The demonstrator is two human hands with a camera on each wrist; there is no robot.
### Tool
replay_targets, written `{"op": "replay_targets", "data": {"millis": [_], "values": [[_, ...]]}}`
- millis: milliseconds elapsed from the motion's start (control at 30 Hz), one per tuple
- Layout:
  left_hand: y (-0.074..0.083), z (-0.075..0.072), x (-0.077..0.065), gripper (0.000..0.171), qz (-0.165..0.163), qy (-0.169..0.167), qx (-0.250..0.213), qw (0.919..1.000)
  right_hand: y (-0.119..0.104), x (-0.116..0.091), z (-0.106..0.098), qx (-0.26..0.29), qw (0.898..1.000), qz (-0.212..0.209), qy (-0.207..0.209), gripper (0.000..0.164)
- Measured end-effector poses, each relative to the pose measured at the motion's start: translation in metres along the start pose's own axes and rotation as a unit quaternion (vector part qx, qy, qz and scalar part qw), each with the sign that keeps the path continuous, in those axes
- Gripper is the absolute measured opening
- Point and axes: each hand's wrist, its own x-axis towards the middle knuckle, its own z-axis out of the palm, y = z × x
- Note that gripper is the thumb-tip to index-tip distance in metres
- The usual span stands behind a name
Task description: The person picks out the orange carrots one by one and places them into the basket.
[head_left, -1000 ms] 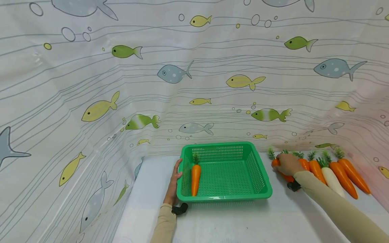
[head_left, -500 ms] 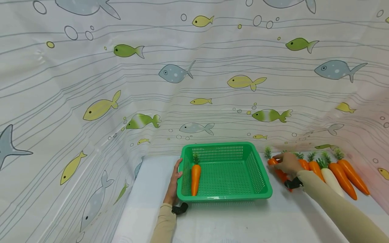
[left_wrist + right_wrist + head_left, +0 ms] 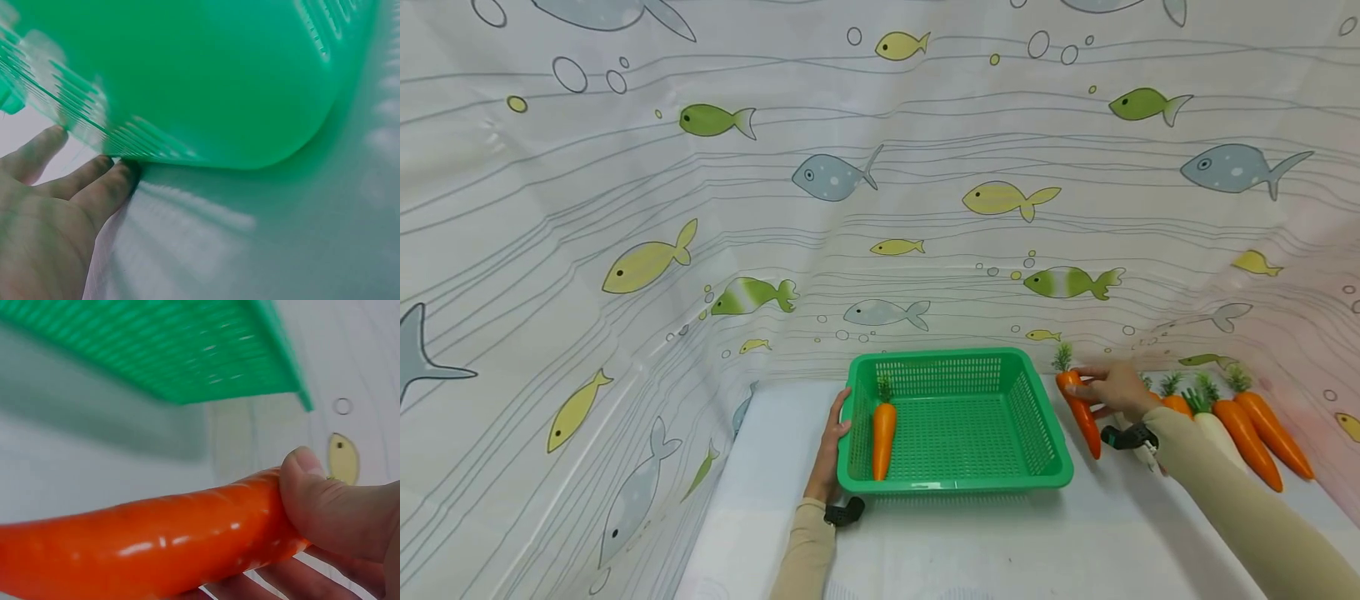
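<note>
The held carrot [image 3: 1083, 418] between the fingers of the right hand [image 3: 1118, 392] is glossy orange-red with a green tuft. At the fingers of the left hand [image 3: 830, 446], the basket [image 3: 955, 485] is green, patterned with slots and mesh. To the right of the right fingers are orange carrots [image 3: 1273, 433] and a white radish [image 3: 1221, 440]. Beyond all the fingers, a white sheet [image 3: 925, 125] bears grey lines and yellow, green and grey-blue fish [image 3: 1000, 198].

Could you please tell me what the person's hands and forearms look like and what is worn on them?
The left hand and right hand are both bare, without gloves. The left sleeve and right sleeve are long, plain beige and reach about the wrist. Each wrist wears a small black device: left device, right device.
</note>
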Motion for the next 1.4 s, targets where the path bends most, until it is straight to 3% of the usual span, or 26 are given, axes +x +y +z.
{"op": "replay_targets", "data": {"millis": [300,800,1000,1400], "values": [[0.001,0.001,0.000,0.059,0.002,-0.002,-0.005,1.0000,-0.005,0.005,-0.010,0.074,0.997,0.023,-0.008,0.077],[0.000,0.002,0.000,0.058,0.002,0.006,-0.011,0.9999,-0.023,0.003,-0.006,0.153,0.987,0.046,-0.025,0.080],[0.000,0.003,-0.002,0.058,0.002,0.006,-0.012,0.9999,-0.035,-0.003,-0.003,0.185,0.982,0.033,-0.036,0.081],[0.002,0.003,-0.003,0.059,0.008,0.006,-0.007,0.9999,-0.051,-0.006,0.000,0.193,0.979,0.013,-0.056,0.079]]}}
